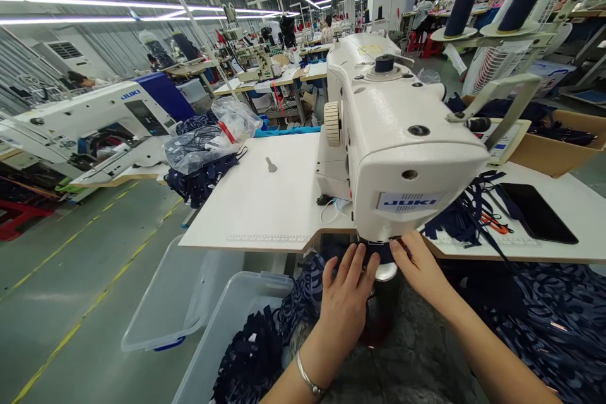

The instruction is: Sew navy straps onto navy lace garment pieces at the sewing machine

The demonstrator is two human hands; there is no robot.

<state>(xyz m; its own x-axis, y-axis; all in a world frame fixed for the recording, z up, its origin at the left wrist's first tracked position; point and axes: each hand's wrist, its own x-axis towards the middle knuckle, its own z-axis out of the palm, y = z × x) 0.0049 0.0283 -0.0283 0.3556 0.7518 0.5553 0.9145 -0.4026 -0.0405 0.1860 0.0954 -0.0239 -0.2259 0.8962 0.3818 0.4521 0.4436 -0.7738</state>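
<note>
A white JUKI sewing machine (416,145) stands in front of me, its head over a navy fabric piece (386,254) at the front of the table. My left hand (344,303) lies with fingers stretched out on the dark fabric, just left of the needle area. On the other side, my right hand (419,268) pinches the fabric's edge between thumb and fingers, close under the machine head. Patterned navy cloth (310,281) runs down from my left hand. The needle and presser foot are hidden by the head and fingers.
A black phone (542,214), an orange-handled tool (495,224) and navy strips (457,221) lie on the right. Left are a flat metal piece (271,165) and a plastic bag (194,148). Below stand clear bins (189,303). More patterned cloth (558,315) hangs at right.
</note>
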